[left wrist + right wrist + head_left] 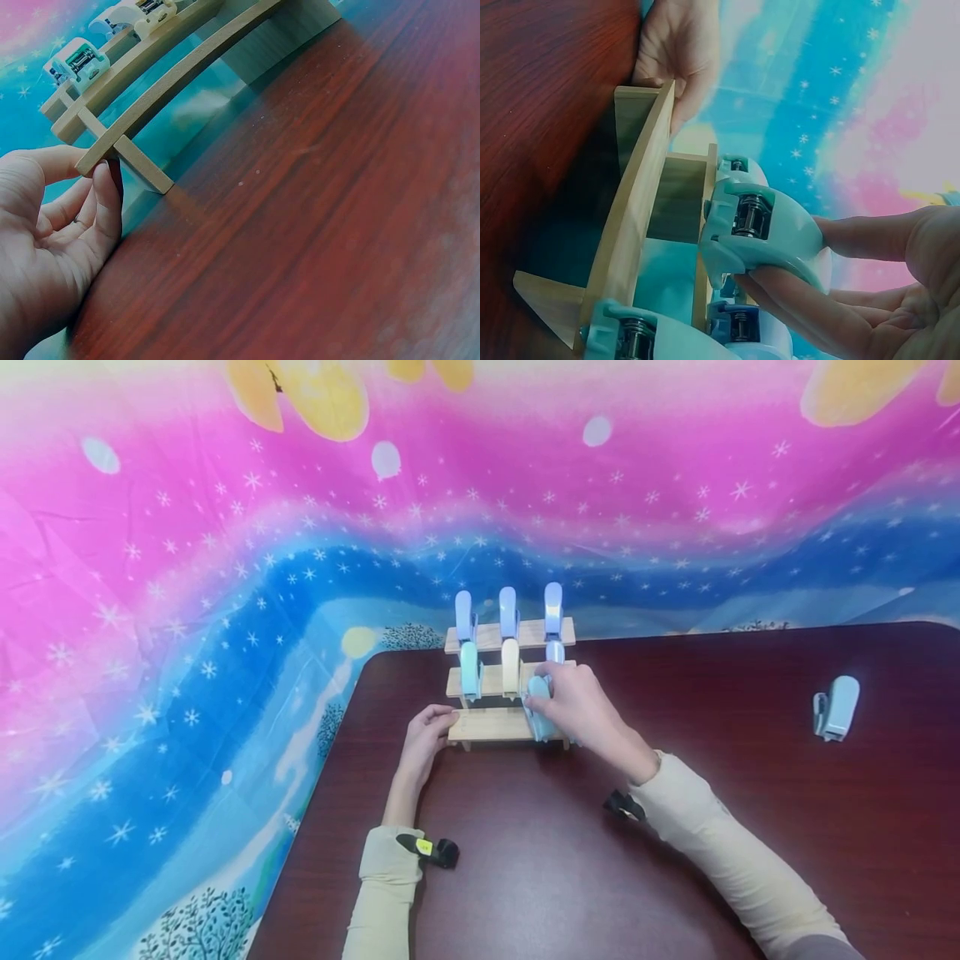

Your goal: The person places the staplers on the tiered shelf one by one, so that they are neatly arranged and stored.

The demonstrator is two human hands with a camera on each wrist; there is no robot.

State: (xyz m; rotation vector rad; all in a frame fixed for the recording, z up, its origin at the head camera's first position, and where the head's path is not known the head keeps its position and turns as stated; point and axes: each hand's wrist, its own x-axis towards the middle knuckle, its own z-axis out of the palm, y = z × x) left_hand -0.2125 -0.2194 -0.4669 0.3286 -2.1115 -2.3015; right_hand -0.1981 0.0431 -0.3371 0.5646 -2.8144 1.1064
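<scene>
My left hand (424, 739) pinches the left end of the lowest tier of a three-step wooden rack (487, 724); in the left wrist view, thumb and finger meet at the board's corner. My right hand (588, 702) holds a turquoise mini stapler (776, 232) between thumb and fingers, over the lowest tier. Another turquoise stapler (641, 334) shows at that tier's right end in the right wrist view. On the middle tier stand a mint stapler (469, 668), a cream one (511, 667) and a blue one (555, 652), partly hidden behind the right hand.
Three lavender-blue staplers (508, 610) line the top tier. A pale mint stapler (838, 708) stands apart at the right of the dark wooden table (720, 693). A colourful snowflake cloth (465, 510) hangs behind and to the left of the table.
</scene>
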